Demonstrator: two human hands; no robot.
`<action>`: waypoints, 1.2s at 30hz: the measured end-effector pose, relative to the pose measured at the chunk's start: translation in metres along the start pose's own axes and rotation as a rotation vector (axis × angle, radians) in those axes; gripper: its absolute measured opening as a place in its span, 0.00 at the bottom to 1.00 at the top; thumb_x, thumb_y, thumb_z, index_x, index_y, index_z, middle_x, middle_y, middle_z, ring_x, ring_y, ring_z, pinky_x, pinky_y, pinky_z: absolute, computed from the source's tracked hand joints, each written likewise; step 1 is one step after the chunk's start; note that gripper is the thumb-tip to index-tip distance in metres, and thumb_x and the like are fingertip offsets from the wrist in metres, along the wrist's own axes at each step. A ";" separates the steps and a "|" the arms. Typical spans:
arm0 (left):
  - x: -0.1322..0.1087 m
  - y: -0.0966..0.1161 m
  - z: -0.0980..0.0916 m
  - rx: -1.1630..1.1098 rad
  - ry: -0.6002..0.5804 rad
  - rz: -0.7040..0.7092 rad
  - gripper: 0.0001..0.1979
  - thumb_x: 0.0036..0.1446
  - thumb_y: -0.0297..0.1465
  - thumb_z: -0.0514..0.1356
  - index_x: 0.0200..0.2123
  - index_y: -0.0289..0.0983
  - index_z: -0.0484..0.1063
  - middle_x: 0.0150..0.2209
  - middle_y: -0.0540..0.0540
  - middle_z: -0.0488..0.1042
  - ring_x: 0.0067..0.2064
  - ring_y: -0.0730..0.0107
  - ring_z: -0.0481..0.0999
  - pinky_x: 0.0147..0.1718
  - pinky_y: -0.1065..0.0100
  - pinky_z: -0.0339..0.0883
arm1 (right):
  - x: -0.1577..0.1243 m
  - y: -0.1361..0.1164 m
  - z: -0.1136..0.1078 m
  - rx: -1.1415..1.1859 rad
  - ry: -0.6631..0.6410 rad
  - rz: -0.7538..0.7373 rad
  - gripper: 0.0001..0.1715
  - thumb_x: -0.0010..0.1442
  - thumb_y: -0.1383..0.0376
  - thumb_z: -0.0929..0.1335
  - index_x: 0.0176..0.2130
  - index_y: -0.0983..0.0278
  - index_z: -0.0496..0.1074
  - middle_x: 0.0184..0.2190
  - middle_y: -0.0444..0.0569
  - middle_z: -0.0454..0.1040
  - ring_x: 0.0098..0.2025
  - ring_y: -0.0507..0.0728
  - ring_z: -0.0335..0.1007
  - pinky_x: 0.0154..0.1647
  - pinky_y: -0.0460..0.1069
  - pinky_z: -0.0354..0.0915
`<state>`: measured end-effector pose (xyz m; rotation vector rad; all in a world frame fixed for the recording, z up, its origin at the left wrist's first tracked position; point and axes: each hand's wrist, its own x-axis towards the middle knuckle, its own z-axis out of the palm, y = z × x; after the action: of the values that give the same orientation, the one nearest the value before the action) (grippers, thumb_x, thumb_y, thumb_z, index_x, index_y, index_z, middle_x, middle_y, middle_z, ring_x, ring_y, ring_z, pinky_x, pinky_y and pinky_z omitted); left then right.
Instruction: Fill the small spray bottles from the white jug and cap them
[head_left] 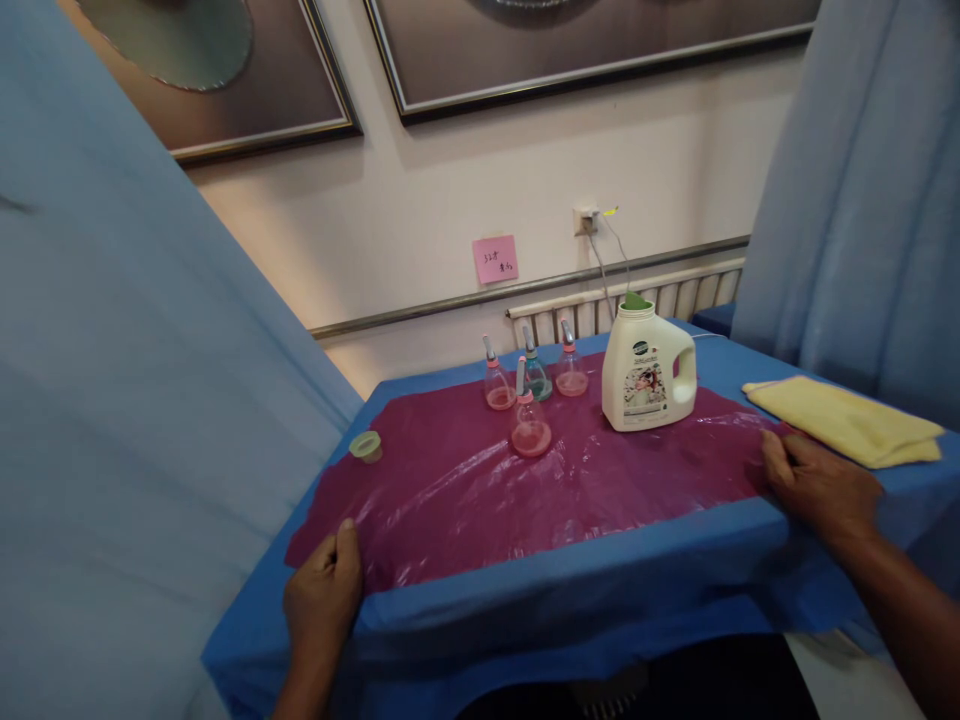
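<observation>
My left hand point(324, 588) rests closed at the near left corner of a magenta plastic sheet point(480, 480), thumb on top, pinching its edge. My right hand point(817, 482) lies at the sheet's right edge with fingers curled down onto it. The sheet covers a table draped in blue cloth point(570, 590). On the sheet stand a white detergent jug point(646, 368) with its green spout open and several small spouted bottles point(531, 425) holding pink or green liquid. A green cap point(366, 446) lies at the sheet's left edge.
A folded yellow cloth point(847, 420) lies on the blue cover at the right. Blue curtains point(112, 400) hang close on both sides. Behind the table are a radiator point(637, 300), a wall socket with cable point(586, 222) and a pink note point(495, 259).
</observation>
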<state>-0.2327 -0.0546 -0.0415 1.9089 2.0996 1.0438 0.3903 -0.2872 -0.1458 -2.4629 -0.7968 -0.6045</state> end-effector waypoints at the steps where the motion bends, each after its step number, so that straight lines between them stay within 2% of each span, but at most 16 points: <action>1: 0.000 0.000 0.000 -0.002 -0.002 0.004 0.27 0.71 0.51 0.52 0.25 0.41 0.70 0.24 0.48 0.71 0.31 0.62 0.71 0.32 0.64 0.56 | 0.000 0.000 0.000 0.002 -0.001 0.000 0.28 0.71 0.50 0.67 0.24 0.61 0.68 0.24 0.51 0.73 0.25 0.55 0.56 0.29 0.50 0.46; 8: 0.002 -0.004 0.001 0.011 0.000 0.010 0.27 0.71 0.51 0.52 0.25 0.41 0.70 0.24 0.47 0.71 0.31 0.62 0.71 0.33 0.64 0.56 | 0.000 -0.002 -0.001 0.002 0.008 0.012 0.29 0.71 0.49 0.66 0.23 0.61 0.68 0.24 0.51 0.72 0.25 0.55 0.54 0.29 0.51 0.45; 20: -0.003 0.003 -0.001 -0.009 0.013 0.033 0.26 0.71 0.50 0.52 0.24 0.42 0.68 0.24 0.48 0.68 0.29 0.64 0.67 0.32 0.64 0.54 | 0.000 -0.003 -0.003 0.023 0.022 0.007 0.29 0.70 0.50 0.67 0.22 0.61 0.67 0.22 0.50 0.70 0.24 0.54 0.53 0.29 0.51 0.44; 25: -0.001 0.004 -0.002 0.009 -0.001 0.009 0.27 0.71 0.51 0.51 0.24 0.41 0.69 0.24 0.48 0.69 0.30 0.63 0.71 0.33 0.64 0.56 | 0.001 -0.001 -0.001 0.021 0.033 0.004 0.29 0.70 0.52 0.68 0.21 0.61 0.68 0.21 0.50 0.71 0.23 0.53 0.51 0.29 0.51 0.44; 36: -0.001 0.000 0.000 -0.002 0.008 0.016 0.27 0.71 0.50 0.52 0.23 0.42 0.68 0.22 0.49 0.68 0.30 0.63 0.69 0.31 0.65 0.56 | 0.001 0.001 0.002 -0.005 0.032 -0.007 0.28 0.71 0.51 0.66 0.23 0.60 0.65 0.22 0.50 0.71 0.24 0.55 0.54 0.29 0.52 0.44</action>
<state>-0.2326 -0.0553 -0.0418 1.9273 2.0901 1.0583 0.3918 -0.2862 -0.1476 -2.4497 -0.7926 -0.6480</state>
